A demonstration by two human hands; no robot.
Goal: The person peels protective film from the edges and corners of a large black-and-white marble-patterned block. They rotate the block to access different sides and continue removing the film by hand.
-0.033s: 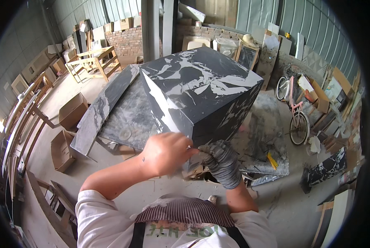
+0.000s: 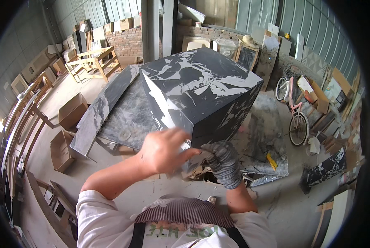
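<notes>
My left hand (image 2: 165, 151) is bare and raised in front of the near corner of a large black-and-white marbled stone block (image 2: 207, 103). Its fingers and thumb are parted, slightly blurred, with nothing seen between them. The thumb points at my right hand (image 2: 223, 163), which wears a grey striped knit glove (image 2: 228, 173). Those gloved fingers are curled together close to the left thumb; anything inside them is hidden. Both hands hover on the near side of the block, and I cannot tell whether either touches it.
The block stands on a dusty slab top (image 2: 129, 118), with a long marbled strip (image 2: 104, 107) to its left. A yellow tool (image 2: 272, 161) lies at right. Cardboard boxes (image 2: 63, 151) sit on the left floor, a pink bicycle (image 2: 293, 105) stands right, and a wooden frame (image 2: 96, 62) is behind.
My left hand has loosened from a closed pinch at the right glove; its fingers have spread and drawn slightly away. My right hand stays almost in place.
</notes>
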